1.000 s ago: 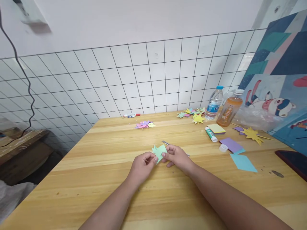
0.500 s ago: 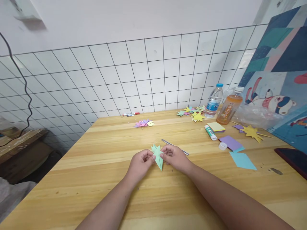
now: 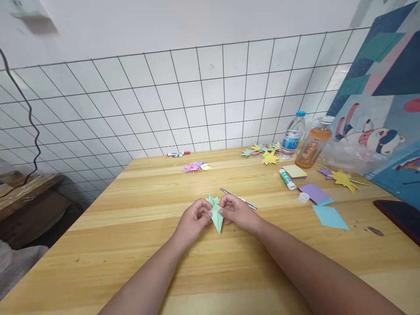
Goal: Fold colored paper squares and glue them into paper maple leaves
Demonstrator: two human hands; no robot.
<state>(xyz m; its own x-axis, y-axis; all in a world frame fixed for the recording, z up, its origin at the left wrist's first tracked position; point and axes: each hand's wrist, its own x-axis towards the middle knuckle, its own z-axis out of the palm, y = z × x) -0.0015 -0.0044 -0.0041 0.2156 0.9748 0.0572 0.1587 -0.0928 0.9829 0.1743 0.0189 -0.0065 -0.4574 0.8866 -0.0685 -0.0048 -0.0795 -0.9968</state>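
You faced a white wall (image 3: pixel 197 26) with a black wire grid (image 3: pixel 183 100) leaning against it along the far edge of a pale wooden table (image 3: pixel 138 245). At the table's right edge stood a painted panel (image 3: pixel 383 87) in blues and teals with a cartoon animal. Beyond the left edge sat a lower, darker wooden bench (image 3: pixel 29 192), and a black cable (image 3: pixel 31 118) hung above it. The light was soft and even.
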